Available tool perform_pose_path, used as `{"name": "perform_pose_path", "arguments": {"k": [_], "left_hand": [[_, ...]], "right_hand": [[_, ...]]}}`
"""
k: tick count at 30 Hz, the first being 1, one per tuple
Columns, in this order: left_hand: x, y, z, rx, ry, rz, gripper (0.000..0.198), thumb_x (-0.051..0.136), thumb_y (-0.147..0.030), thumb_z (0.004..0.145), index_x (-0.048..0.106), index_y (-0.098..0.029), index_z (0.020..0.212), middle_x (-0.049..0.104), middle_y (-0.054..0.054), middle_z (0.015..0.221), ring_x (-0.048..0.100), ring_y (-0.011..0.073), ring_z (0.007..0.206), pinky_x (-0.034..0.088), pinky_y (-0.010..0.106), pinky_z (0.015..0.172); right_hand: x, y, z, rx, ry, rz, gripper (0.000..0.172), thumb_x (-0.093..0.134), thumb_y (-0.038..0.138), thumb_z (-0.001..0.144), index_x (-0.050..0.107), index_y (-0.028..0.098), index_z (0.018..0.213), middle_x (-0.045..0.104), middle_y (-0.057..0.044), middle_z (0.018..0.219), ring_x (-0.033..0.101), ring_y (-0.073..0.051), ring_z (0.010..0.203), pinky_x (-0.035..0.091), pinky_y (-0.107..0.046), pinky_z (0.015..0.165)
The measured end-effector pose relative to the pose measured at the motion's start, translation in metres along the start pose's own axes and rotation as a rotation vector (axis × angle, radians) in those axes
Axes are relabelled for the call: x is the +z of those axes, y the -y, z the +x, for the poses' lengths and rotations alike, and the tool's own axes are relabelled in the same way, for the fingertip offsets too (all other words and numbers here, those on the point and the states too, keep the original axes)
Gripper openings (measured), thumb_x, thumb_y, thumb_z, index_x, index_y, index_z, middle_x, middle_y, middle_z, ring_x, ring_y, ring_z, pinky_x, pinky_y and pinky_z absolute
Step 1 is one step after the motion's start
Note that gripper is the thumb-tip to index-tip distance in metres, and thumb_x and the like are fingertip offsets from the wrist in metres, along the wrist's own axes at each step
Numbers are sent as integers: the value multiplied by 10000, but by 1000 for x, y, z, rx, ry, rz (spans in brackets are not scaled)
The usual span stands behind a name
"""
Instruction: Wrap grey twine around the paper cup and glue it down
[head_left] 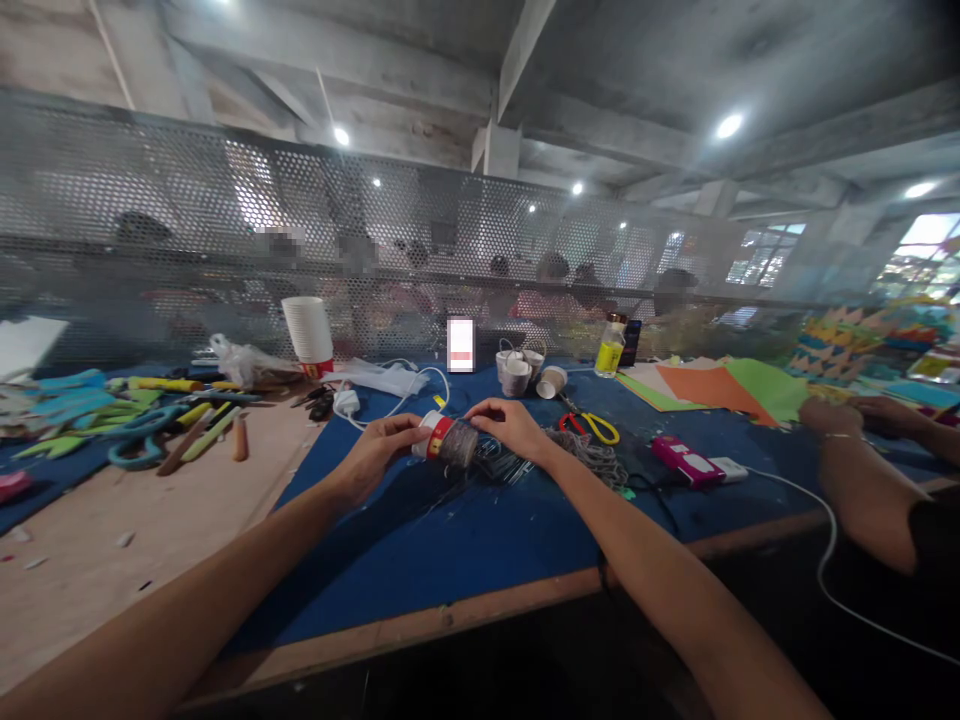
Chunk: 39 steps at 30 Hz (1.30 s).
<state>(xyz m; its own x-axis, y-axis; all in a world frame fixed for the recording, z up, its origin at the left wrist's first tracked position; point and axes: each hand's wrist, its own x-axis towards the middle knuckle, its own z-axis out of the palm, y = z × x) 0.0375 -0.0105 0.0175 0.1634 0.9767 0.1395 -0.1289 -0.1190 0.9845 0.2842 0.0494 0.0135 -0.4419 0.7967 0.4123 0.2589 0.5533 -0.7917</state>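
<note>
My left hand (379, 452) is closed around a paper cup (437, 434) tipped on its side, white and red at one end. Grey yarn (456, 446) wraps the cup's other end, which points right. Just beyond that end, the thumb and fingers of my right hand (514, 428) are pinched together; whatever strand they hold is too fine to make out. Loose grey yarn (598, 460) lies in a heap on the blue mat (420, 560), right of and partly behind my right forearm. Thin dark strands (510, 466) lie under my right hand.
Behind my hands stand small yarn-wrapped cups (515, 378), a stack of paper cups (307, 330) and a bottle (610, 346). Scissors (600, 428) and a magenta box (686, 460) lie right. Tools (142, 440) lie left. Another person's arms (862, 470) are at far right.
</note>
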Motion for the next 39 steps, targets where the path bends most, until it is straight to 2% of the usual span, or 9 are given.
{"name": "perform_pose_path", "arguments": {"k": [6, 11, 15, 17, 21, 26, 29, 32, 39], "left_hand": [[0, 0, 1, 112, -94, 149, 223, 875, -400, 712, 798, -192, 735, 743, 47, 731, 608, 181, 675, 448, 294, 692], [-6, 4, 6, 167, -198, 151, 295, 887, -443, 681, 814, -183, 800, 770, 51, 796, 629, 200, 732, 446, 296, 725], [-9, 2, 8, 176, -290, 134, 317, 902, -449, 638, 810, -180, 779, 746, 38, 744, 577, 182, 674, 410, 288, 662], [-10, 2, 8, 185, -304, 129, 303, 904, -443, 635, 806, -185, 761, 727, 26, 715, 553, 173, 650, 395, 286, 640], [-14, 6, 11, 196, -290, 121, 294, 903, -434, 652, 813, -189, 787, 727, 19, 734, 552, 171, 668, 394, 280, 645], [-15, 9, 13, 205, -312, 114, 279, 911, -412, 648, 809, -196, 794, 730, 17, 753, 568, 177, 696, 397, 285, 667], [-13, 7, 12, 207, -323, 107, 271, 914, -393, 635, 811, -200, 793, 724, 16, 736, 567, 178, 685, 402, 288, 667], [-12, 6, 10, 204, -319, 94, 256, 908, -378, 633, 814, -197, 789, 728, 17, 735, 569, 174, 683, 411, 282, 667], [-13, 9, 11, 196, -298, 109, 238, 909, -371, 655, 820, -203, 798, 722, 10, 726, 559, 157, 659, 410, 263, 630]], "right_hand": [[0, 9, -2, -9, -51, 39, 257, 698, 401, 890, 782, 182, 993, 759, -35, 883, 664, -166, 798, 529, -293, 800], [0, 16, -7, 22, 73, 71, 324, 717, 472, 888, 795, 175, 988, 741, -28, 802, 645, -162, 737, 525, -282, 730], [3, 16, -10, -14, 190, 0, 322, 714, 485, 910, 812, 181, 951, 746, -53, 937, 668, -173, 836, 525, -286, 788], [4, 12, -9, -67, 133, -83, 312, 689, 472, 939, 809, 185, 928, 730, -66, 1012, 669, -174, 884, 522, -291, 830], [-5, 2, -5, -78, -136, -297, 237, 618, 373, 989, 773, 197, 1025, 726, -65, 1023, 668, -183, 924, 514, -310, 881], [-27, -6, -4, 131, -308, -627, 175, 605, 294, 988, 724, 233, 1101, 734, -54, 1055, 677, -200, 934, 505, -326, 880], [-33, -12, -5, 227, -259, -799, 153, 625, 317, 991, 722, 222, 1059, 722, -77, 1079, 667, -218, 990, 491, -326, 895], [-32, -21, -7, 247, -126, -934, 206, 662, 396, 983, 722, 203, 1021, 707, -107, 1087, 650, -243, 1050, 482, -330, 901], [-17, -27, -9, 213, 3, -1048, 289, 696, 375, 975, 658, 178, 1184, 704, -143, 1202, 630, -296, 1178, 466, -392, 983]]}}
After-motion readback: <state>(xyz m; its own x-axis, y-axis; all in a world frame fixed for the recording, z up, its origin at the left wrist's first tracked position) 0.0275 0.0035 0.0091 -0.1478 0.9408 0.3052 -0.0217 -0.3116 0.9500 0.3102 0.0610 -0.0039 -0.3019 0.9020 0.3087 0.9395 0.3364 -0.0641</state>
